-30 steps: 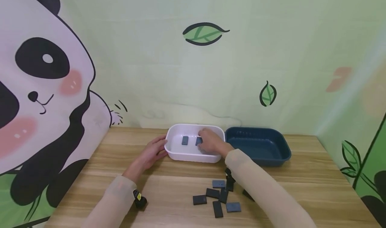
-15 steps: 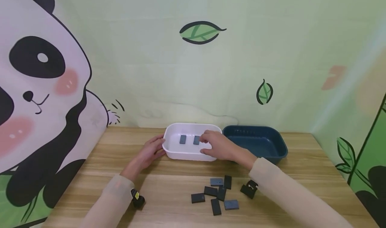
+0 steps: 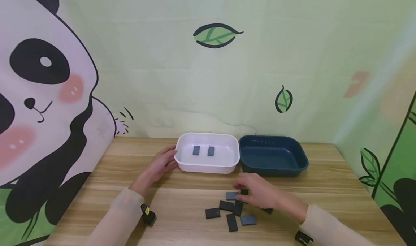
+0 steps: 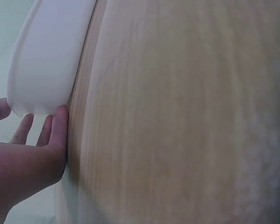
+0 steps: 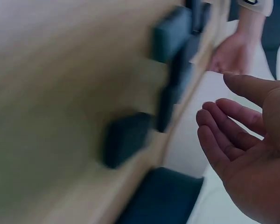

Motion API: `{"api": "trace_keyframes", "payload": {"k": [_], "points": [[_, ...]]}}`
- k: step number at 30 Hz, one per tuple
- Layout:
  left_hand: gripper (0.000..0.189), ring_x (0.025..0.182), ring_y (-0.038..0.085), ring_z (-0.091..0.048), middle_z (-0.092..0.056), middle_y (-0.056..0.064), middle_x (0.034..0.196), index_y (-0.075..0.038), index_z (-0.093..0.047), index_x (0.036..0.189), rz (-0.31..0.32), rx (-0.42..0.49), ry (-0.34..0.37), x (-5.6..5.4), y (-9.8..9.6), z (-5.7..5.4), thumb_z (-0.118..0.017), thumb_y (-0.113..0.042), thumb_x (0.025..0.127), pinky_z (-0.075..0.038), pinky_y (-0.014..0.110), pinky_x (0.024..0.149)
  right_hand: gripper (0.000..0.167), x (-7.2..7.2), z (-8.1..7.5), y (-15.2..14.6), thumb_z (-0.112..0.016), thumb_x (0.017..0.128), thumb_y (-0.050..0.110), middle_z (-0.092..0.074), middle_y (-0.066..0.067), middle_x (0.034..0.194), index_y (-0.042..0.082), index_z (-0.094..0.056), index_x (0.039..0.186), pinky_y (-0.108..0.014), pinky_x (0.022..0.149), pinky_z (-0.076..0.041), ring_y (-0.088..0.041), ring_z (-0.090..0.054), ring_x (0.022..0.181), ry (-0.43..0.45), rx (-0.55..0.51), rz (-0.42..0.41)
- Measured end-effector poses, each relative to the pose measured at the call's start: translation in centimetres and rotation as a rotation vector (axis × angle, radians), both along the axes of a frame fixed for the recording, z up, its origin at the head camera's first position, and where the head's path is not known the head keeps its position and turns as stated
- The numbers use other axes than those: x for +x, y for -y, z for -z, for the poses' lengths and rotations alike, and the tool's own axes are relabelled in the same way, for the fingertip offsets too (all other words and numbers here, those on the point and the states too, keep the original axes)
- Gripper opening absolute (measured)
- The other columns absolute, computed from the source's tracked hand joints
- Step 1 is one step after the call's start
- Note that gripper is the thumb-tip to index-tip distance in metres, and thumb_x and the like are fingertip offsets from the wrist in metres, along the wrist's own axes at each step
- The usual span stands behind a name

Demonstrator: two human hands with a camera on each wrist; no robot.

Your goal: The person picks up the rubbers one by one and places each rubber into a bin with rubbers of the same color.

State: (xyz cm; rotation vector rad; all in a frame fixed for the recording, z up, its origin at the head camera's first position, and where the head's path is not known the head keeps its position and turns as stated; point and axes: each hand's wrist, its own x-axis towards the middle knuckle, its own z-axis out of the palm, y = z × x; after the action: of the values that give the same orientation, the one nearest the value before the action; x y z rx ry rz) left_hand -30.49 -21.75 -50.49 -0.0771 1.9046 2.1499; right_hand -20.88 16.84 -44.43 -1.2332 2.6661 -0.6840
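Observation:
In the head view my left hand [image 3: 161, 164] rests against the left end of a white plastic basin [image 3: 208, 168]. The left wrist view shows its fingertips [image 4: 60, 114] touching the basin's outer end, not wrapped round it. Inside the basin lie two grey-blue rectangular tiles, one to the left [image 3: 196, 150] and one to the right [image 3: 211, 151]. My right hand [image 3: 260, 191] is above the loose tiles on the table, partly covering a black tile [image 3: 244, 191]. Its fingers are apart with nothing between them in the right wrist view. Beside it lies a grey-blue tile [image 3: 231, 195].
A dark blue basin [image 3: 274, 169] stands right of the white one, against it. Several black tiles [image 3: 212, 213] and another grey-blue tile [image 3: 248, 220] lie scattered on the wooden table [image 3: 182, 217]. A printed backdrop [image 3: 156, 76] rises behind the basins.
My right hand has released a grey-blue tile in the white basin, then come out and moved down over the loose tiles. My left hand stays at the white basin's end.

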Motion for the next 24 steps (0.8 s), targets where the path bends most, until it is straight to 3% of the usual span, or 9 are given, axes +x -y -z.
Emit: {"api": "trace_keyframes", "payload": {"k": [9, 24], "points": [[0.055, 0.146, 0.037, -0.045, -0.042, 0.024, 0.160, -0.002, -0.032, 0.164, -0.009, -0.016, -0.004, 0.2, 0.1, 0.0, -0.047, -0.021, 0.114, -0.042, 0.047, 0.119, 0.018, 0.6, 2.2, -0.8, -0.082, 0.094, 0.016, -0.072, 0.002, 0.098, 0.008, -0.076, 0.108, -0.031, 0.080, -0.057, -0.010, -0.062, 0.089, 0.000, 0.013, 0.021], [0.056, 0.147, 0.038, -0.044, -0.042, 0.024, 0.161, -0.002, -0.033, 0.164, 0.007, -0.006, -0.009, 0.1, 0.2, -0.2, -0.048, -0.022, 0.114, -0.043, 0.046, 0.118, 0.018, 0.0, 2.6, 1.6, -0.084, 0.093, 0.021, -0.073, 0.001, 0.098, 0.008, -0.077, 0.104, -0.034, 0.081, -0.057, -0.011, -0.063, 0.092, -0.102, 0.041, 0.053]]}}
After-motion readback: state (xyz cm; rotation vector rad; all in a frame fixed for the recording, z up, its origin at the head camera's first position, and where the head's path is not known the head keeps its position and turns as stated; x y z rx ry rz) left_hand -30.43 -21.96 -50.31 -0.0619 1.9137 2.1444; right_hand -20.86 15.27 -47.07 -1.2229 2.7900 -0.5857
